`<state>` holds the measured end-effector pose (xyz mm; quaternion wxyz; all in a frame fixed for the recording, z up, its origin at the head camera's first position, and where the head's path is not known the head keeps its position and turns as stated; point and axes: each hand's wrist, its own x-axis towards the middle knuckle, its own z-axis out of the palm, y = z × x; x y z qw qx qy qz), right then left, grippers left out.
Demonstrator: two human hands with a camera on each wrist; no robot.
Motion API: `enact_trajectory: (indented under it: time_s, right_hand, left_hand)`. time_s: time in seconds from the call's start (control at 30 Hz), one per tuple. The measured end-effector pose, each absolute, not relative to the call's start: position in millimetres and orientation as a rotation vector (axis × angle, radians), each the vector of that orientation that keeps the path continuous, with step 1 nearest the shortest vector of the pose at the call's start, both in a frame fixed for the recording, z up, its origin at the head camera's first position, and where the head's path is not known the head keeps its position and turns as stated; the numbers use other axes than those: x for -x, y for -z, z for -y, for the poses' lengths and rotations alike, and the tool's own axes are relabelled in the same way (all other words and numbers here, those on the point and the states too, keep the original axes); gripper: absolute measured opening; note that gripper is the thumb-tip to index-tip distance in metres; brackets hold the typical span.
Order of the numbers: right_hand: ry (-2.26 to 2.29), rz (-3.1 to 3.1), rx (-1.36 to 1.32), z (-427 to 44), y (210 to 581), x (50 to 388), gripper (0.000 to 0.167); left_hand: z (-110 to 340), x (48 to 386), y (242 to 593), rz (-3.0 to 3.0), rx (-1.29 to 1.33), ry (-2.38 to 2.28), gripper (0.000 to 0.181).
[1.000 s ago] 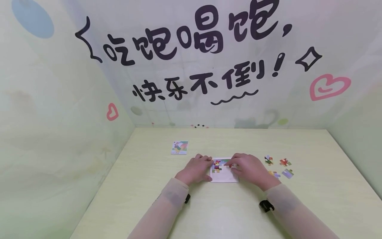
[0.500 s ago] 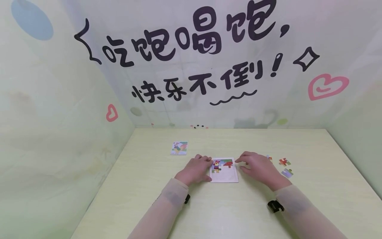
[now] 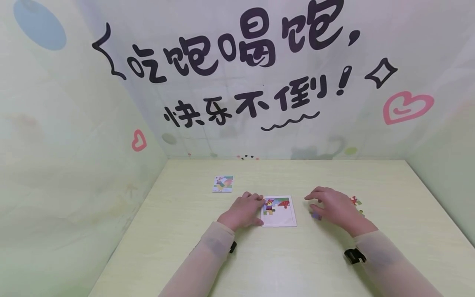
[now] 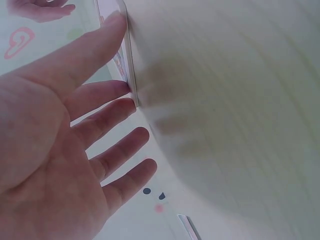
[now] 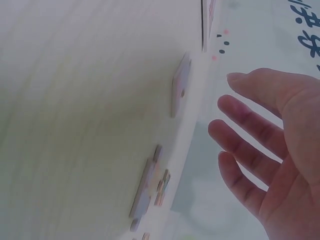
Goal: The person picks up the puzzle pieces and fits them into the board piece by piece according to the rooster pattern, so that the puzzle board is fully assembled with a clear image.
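Note:
My left hand [image 3: 245,209] steadies a white puzzle tray [image 3: 278,220] at its left edge; in the left wrist view the thumb and index finger touch the rim, and all fingers are nearly straight. Several joined pieces fill the tray's upper part and left side, with a rooster's head [image 3: 269,204] among them. My right hand [image 3: 330,206] hovers to the right of the tray, fingers loosely bent and holding nothing. Beneath its thumb lies a loose puzzle piece [image 3: 316,215], also seen as a flat piece [image 5: 181,85] in the right wrist view.
More loose pieces [image 5: 145,190] lie under and beyond the right hand, partly hidden, such as a red piece [image 3: 355,200]. A small rooster picture card [image 3: 223,184] lies at the back left. A printed cloth backdrop [image 3: 252,140] stands behind the pale table [image 3: 252,264].
My right hand has left the pieces in the tray and moved right, over the loose pieces. One piece near its thumb has come into view. The left hand stays at the tray.

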<state>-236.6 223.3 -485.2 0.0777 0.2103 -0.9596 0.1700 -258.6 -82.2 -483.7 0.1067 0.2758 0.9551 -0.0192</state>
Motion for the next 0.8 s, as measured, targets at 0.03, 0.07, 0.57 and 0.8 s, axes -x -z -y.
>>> enact_trajectory:
  time_s: [0.03, 0.07, 0.57, 0.8]
  right_hand:
    - [-0.510, 2.873, -0.628, -225, 485, 237, 0.022]
    - [-0.510, 2.871, -0.625, -227, 486, 236, 0.022]
    - [-0.437, 2.948, -0.552, -261, 483, 239, 0.025]
    - [-0.425, 2.952, -0.539, -271, 483, 242, 0.027]
  left_hand:
    - [82, 258, 484, -2.812, -0.811, 0.055, 0.077]
    - [82, 259, 484, -2.811, -0.811, 0.056, 0.077]
    - [83, 258, 481, -2.813, -0.837, 0.064, 0.077]
    - [84, 259, 484, -2.809, -0.825, 0.029, 0.077]
